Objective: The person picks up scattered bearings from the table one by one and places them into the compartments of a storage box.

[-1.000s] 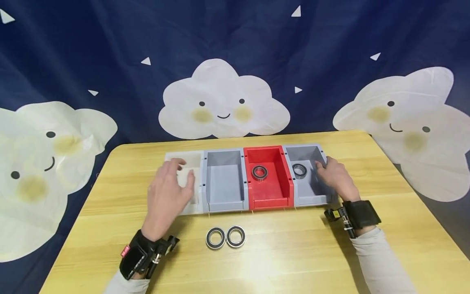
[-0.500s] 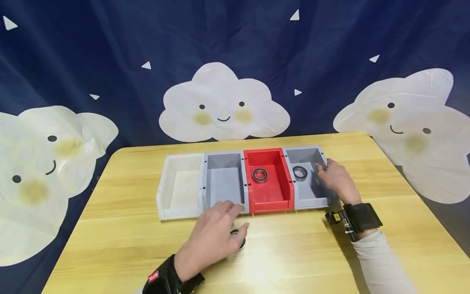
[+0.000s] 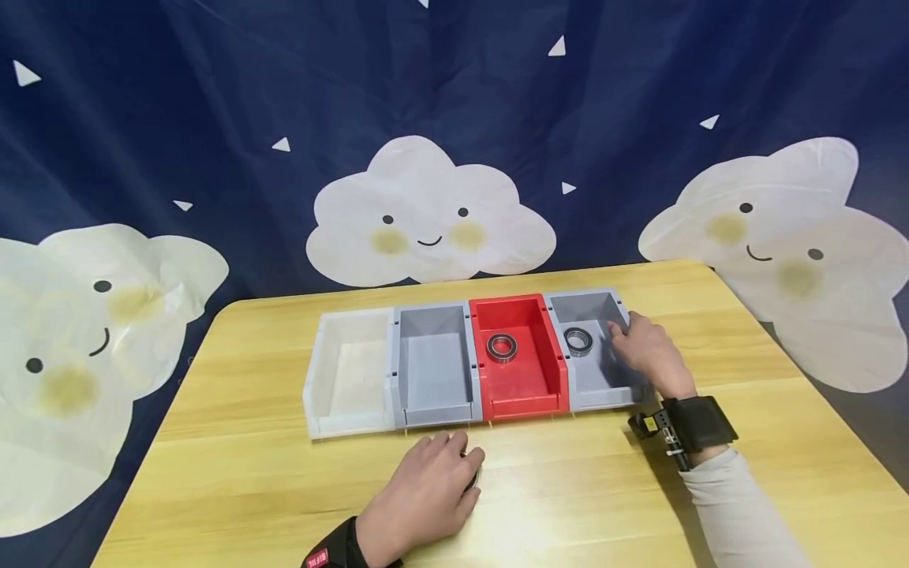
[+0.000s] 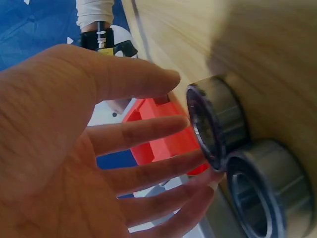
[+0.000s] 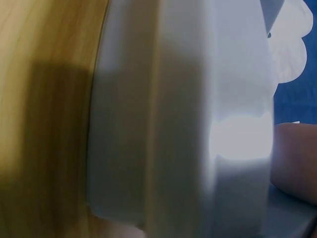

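My left hand (image 3: 429,491) is low over the table in front of the bins, covering most of two ball bearings in the head view. In the left wrist view both stand out: one bearing (image 4: 225,124) lies just off the thumb and fingertips, and a second bearing (image 4: 270,191) touches it. The fingers are spread and loosely bent, with no bearing pinched. At the far right, my right hand (image 3: 649,353) grips the outer side wall of a grey bin (image 3: 607,398), thumb over the inside. Its other fingers are mostly hidden.
To the left stand a red bin (image 3: 525,406), another grey bin (image 3: 436,414) and a white bin (image 3: 348,426), joined in a row. One bearing (image 3: 502,347) lies in the red bin, another bearing (image 3: 578,341) in the right grey bin. A dark curtain (image 3: 454,79) hangs behind the table.
My left hand has moved from above the white bin down and right to the bearings on the table. My right hand has stayed on the right grey bin.
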Available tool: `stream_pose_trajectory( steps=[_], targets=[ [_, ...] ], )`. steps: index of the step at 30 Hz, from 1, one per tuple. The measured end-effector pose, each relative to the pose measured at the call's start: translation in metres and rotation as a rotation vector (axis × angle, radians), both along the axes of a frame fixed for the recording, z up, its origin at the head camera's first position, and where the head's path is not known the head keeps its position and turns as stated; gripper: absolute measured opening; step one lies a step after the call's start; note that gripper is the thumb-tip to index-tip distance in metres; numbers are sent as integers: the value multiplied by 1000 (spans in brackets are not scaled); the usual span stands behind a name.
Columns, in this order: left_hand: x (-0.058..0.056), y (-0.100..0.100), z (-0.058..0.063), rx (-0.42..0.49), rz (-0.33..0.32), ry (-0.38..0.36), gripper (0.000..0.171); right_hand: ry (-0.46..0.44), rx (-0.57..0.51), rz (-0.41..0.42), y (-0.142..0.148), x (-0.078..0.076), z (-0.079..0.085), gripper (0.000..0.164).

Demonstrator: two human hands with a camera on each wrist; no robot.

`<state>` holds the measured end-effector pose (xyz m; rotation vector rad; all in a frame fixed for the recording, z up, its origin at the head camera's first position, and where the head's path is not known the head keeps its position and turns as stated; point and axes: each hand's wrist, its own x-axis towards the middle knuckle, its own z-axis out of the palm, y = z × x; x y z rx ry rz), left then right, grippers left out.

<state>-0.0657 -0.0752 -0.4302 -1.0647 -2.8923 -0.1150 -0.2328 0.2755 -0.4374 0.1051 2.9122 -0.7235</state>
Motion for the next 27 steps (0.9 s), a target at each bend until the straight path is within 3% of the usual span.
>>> stream_pose_trajectory(
  steps=[7, 17, 27],
  targets=[
    [1, -2, -10, -14, -39, 68, 20, -13, -4, -8, 1, -2, 0, 56],
    [-5, -2, -10, -27, -88, 42, 8, -17, 11, -19, 4, -2, 0, 59],
    [-5, -2, -17, -49, -168, 163, 12, -27, 12, -8, 0, 1, -1, 57]
  ],
)
